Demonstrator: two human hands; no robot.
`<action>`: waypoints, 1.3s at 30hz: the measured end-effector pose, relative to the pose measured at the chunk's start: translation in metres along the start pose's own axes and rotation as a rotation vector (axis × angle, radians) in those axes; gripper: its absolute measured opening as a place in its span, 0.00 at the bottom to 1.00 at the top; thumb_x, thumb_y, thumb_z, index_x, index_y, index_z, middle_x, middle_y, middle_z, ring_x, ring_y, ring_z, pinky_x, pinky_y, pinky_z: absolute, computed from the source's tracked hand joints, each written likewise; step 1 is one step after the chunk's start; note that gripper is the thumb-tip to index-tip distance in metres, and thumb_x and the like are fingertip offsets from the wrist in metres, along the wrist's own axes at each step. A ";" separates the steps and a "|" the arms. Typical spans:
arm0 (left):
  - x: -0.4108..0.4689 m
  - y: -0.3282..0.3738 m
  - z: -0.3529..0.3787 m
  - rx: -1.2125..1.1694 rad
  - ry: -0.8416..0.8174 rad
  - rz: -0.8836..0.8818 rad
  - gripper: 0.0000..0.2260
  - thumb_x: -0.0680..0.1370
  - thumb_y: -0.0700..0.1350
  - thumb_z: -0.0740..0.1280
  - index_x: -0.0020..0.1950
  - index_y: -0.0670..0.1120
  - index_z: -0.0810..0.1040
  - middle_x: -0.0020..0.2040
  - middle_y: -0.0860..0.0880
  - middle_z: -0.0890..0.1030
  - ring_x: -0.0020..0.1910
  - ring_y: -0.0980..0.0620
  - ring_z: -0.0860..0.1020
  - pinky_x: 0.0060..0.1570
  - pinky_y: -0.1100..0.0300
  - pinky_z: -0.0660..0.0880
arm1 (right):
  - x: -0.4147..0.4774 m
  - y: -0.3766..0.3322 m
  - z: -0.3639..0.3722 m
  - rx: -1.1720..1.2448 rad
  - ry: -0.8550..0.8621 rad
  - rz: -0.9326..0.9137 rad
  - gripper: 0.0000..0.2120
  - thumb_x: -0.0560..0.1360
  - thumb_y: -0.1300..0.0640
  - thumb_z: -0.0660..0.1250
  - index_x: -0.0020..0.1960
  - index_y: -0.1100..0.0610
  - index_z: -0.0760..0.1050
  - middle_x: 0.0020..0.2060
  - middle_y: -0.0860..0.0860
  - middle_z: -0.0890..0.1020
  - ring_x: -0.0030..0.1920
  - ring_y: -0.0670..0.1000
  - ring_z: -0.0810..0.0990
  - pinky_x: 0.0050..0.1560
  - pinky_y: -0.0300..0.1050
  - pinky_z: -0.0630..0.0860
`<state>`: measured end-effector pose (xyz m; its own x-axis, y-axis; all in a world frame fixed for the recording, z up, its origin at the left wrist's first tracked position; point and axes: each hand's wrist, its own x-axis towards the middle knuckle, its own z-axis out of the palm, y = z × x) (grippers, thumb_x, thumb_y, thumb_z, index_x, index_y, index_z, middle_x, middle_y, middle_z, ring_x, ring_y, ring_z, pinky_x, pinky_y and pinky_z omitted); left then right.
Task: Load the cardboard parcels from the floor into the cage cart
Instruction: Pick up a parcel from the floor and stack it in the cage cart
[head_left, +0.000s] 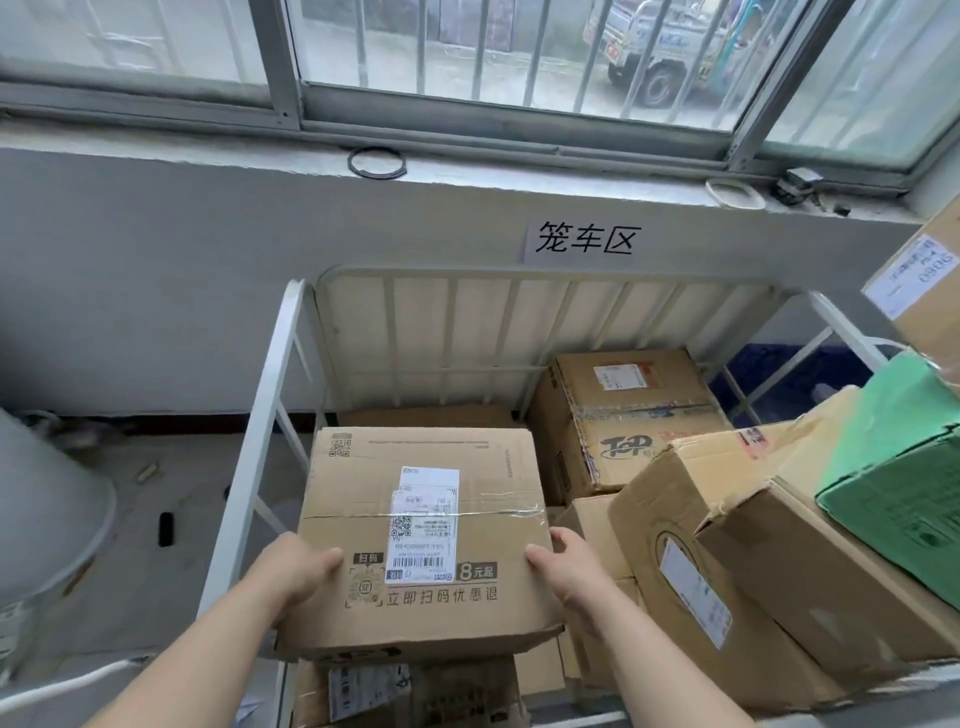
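A brown cardboard parcel (467, 457) with a white shipping label lies inside the white cage cart (270, 395), on top of other boxes. My left hand (301, 571) grips its near left edge, thumb on top. My right hand (558, 566) grips its near right edge in the same way. Behind it to the right, inside the cart, stands a taped parcel (623, 415) printed "TOP". Another labelled parcel (405, 691) lies under the held one, mostly hidden.
Stacked parcels (727, 561) and a green box (904, 499) crowd the right side. A grey wall with a paper sign (584, 240) and a barred window stands behind the cart. A pale round container (47, 519) sits at the left on the floor.
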<state>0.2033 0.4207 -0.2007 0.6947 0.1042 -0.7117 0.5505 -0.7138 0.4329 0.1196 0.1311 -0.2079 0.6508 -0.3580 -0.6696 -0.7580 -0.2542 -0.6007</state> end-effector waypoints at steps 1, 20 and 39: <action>0.003 -0.002 0.000 0.003 0.003 -0.006 0.22 0.77 0.50 0.68 0.67 0.39 0.75 0.61 0.41 0.80 0.56 0.42 0.78 0.54 0.54 0.75 | 0.001 0.000 0.001 0.013 0.003 0.003 0.25 0.80 0.53 0.64 0.74 0.57 0.65 0.67 0.53 0.75 0.57 0.50 0.74 0.59 0.47 0.73; 0.042 0.089 0.009 -0.268 0.048 0.174 0.14 0.77 0.47 0.69 0.61 0.44 0.76 0.54 0.46 0.81 0.53 0.43 0.78 0.58 0.50 0.74 | 0.053 -0.056 -0.042 0.193 0.172 -0.019 0.11 0.79 0.58 0.59 0.60 0.51 0.72 0.53 0.50 0.81 0.53 0.52 0.80 0.56 0.52 0.78; 0.201 0.327 0.154 -0.326 -0.248 0.423 0.10 0.77 0.41 0.67 0.57 0.50 0.75 0.53 0.52 0.81 0.52 0.49 0.79 0.54 0.52 0.78 | 0.284 -0.091 -0.204 -0.003 0.763 0.325 0.26 0.79 0.57 0.55 0.77 0.54 0.56 0.71 0.57 0.63 0.67 0.60 0.66 0.67 0.58 0.68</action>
<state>0.4515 0.1015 -0.2878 0.7774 -0.3361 -0.5317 0.3905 -0.4047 0.8269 0.3646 -0.1306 -0.2540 0.1911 -0.9251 -0.3281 -0.9038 -0.0354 -0.4265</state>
